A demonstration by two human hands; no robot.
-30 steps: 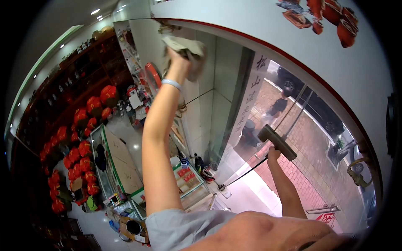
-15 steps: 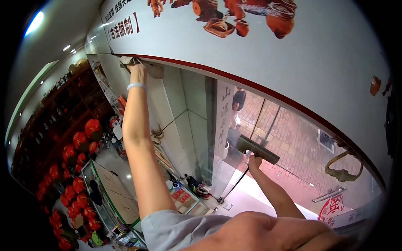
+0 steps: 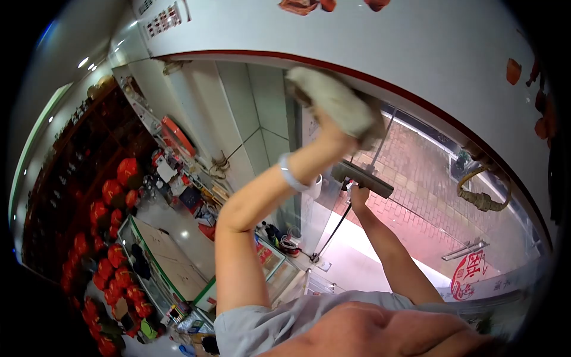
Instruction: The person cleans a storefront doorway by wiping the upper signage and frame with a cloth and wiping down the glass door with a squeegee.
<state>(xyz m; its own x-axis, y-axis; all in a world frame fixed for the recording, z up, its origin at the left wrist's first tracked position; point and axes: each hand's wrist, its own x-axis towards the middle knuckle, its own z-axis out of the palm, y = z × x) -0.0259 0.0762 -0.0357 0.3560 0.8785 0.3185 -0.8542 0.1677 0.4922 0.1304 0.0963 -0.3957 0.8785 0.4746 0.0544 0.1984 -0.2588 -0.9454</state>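
Observation:
My left hand [image 3: 334,132], with a pale band on its wrist, is raised in front of the upper glass. It is closed on a greyish cloth [image 3: 338,100], blurred by motion; the fingers are partly hidden behind it. Below and to the right, my right hand [image 3: 358,196] is closed around a window squeegee [image 3: 372,182] by the middle of its wide grey head. The squeegee is held against or just before the glass pane [image 3: 410,184]; contact I cannot tell. A thin dark rod [image 3: 334,232] slants down from near that hand.
A white sign panel with a red lower edge [image 3: 262,55] spans overhead. A rope-wrapped ring [image 3: 485,201] hangs at the right by a door handle [image 3: 466,250]. Glass display cases [image 3: 169,262], red lanterns [image 3: 113,256] and dark shelves [image 3: 89,143] stand on the left.
My left hand has swung right with the cloth, from the panel's far left corner to in front of the glass. My right hand remains on the squeegee. The view has shifted somewhat.

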